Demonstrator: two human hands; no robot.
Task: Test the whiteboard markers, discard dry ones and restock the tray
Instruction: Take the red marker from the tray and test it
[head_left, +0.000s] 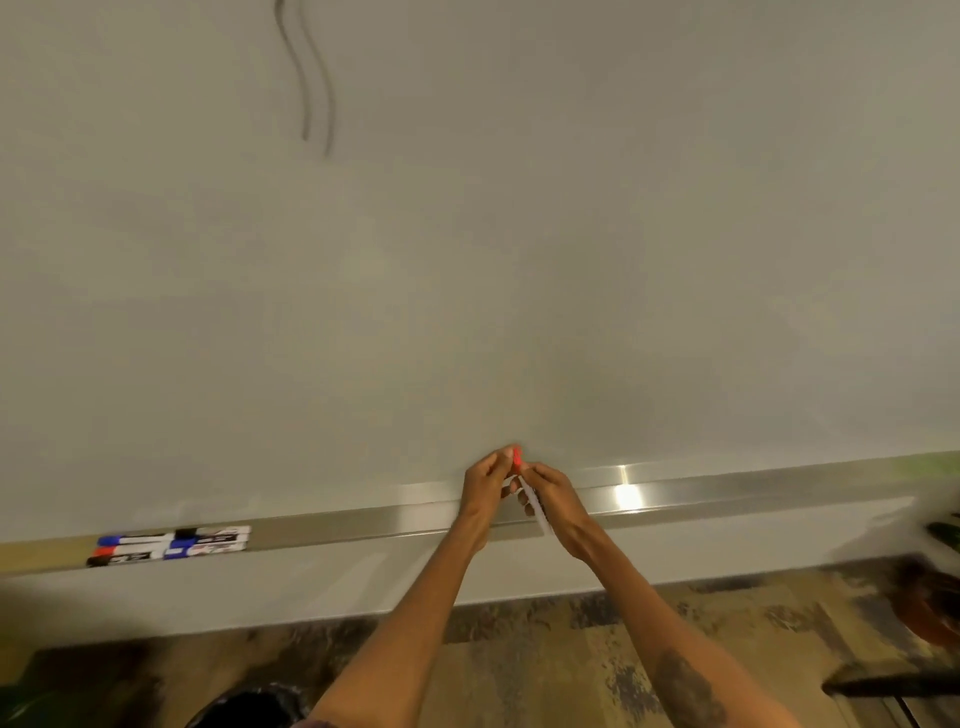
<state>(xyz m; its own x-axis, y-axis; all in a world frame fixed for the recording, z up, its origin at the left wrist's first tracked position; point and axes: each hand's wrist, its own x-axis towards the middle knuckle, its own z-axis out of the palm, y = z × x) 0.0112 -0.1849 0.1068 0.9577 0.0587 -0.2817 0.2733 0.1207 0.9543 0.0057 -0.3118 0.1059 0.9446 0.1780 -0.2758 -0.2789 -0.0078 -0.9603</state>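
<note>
While both hands meet above the tray (727, 501), the right hand (553, 499) grips a white marker (535, 501) and the left hand (485, 486) pinches its red cap (517, 457). Five other markers (171, 545) lie far left in the tray, below the whiteboard (519, 260) and its wavy black lines (311, 83).

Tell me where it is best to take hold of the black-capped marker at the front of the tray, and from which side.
Grip the black-capped marker around its white barrel, coming from above and the front. It lies flat along the tray at the outer edge, with other markers close behind it, so only the top and front are free.
</note>
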